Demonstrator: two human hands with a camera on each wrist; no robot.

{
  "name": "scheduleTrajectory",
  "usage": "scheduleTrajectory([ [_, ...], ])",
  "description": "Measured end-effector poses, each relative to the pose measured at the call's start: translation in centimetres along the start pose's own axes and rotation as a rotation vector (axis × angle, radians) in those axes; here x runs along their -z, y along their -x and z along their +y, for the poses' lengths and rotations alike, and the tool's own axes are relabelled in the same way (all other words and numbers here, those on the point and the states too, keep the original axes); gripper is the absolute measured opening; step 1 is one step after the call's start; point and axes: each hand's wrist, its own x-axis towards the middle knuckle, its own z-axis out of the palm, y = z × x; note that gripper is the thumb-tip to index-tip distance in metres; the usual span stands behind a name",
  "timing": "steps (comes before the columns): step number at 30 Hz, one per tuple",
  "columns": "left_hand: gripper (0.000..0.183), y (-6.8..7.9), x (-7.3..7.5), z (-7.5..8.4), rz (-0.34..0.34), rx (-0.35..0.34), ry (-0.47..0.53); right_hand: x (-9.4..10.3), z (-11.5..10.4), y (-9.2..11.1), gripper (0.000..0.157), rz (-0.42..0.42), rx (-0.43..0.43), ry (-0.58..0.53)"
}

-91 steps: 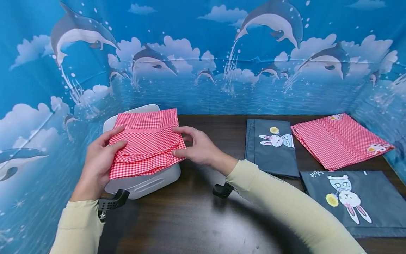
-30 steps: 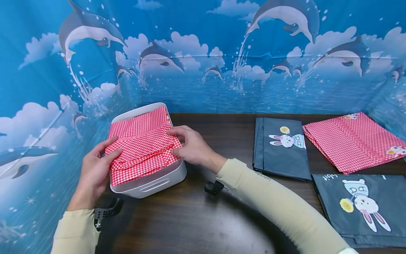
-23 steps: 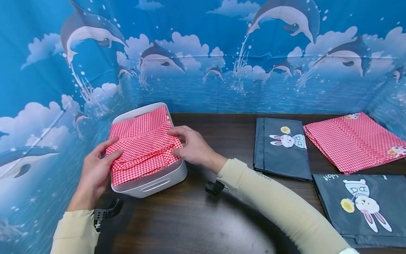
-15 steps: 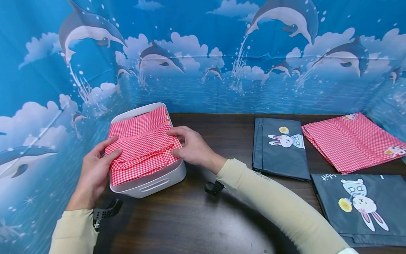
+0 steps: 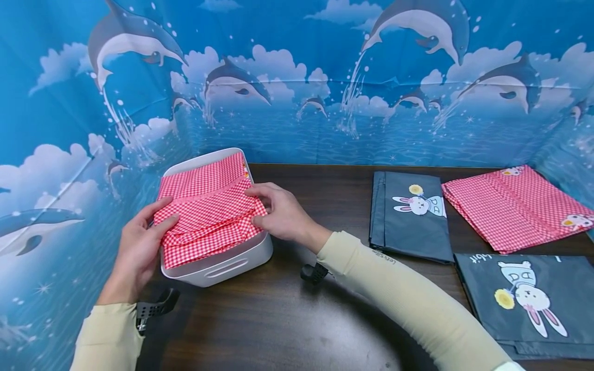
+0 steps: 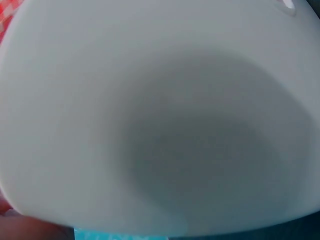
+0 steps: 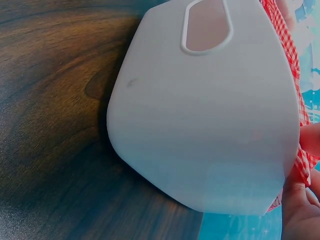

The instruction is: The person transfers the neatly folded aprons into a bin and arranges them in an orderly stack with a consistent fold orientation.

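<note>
A folded red-and-white checked cloth lies in the mouth of a white plastic basket, its near edge slightly puckered. My left hand pinches the cloth's left edge, thumb on top. At the right edge my right hand holds it between thumb and index finger, just over the basket's rim. In the right wrist view, fingertips and a corner of checked fabric show beside the basket's wall. The left wrist view is mostly filled by the basket's wall; the hand's underside fingers are largely hidden.
On the dark wooden table, two folded dark grey cloths with rabbit prints, a smaller one and a larger one, lie at the right. Behind them is another folded red checked cloth. A dolphin-printed curtain encloses the back and sides.
Since three seconds ago both hands have lowered the red checked cloth from above the basket into its opening. Over the last second the hands and cloth have stayed nearly still.
</note>
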Motion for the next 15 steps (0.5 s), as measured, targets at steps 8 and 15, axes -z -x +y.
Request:
scheduleTrajectory([
  [8,0.068,0.11,-0.15,0.17,0.002,-0.003,-0.001,0.12,0.08,-0.01,0.059,0.001,0.013,0.003],
  [15,0.069,0.35,-0.14,0.04,0.015,0.023,0.049,0.02,0.08,0.06,0.059,0.002,0.003,0.012],
])
